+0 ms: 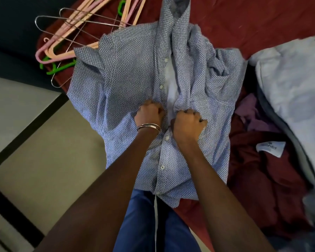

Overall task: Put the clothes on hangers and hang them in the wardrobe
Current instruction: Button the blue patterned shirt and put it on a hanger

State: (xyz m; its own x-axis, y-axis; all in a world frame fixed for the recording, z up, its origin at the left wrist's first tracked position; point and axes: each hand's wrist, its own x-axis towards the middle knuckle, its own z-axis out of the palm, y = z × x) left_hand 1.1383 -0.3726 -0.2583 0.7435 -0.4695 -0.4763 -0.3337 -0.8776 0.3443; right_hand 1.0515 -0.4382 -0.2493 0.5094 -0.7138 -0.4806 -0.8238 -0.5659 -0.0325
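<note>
Blue shirt [131,73] under both hands

Bare forearms, no sleeves reaching into view. Thin silver-coloured metal bangles [149,126] ringed the left wrist, at least two bands lying close together, smooth and plain. Nothing worn on the right wrist; no rings to be made out on the visible fingers. Blue trousers [144,222] of smooth cloth covered the legs at the bottom of the view, with a pale thin line running down the front between them.
</note>
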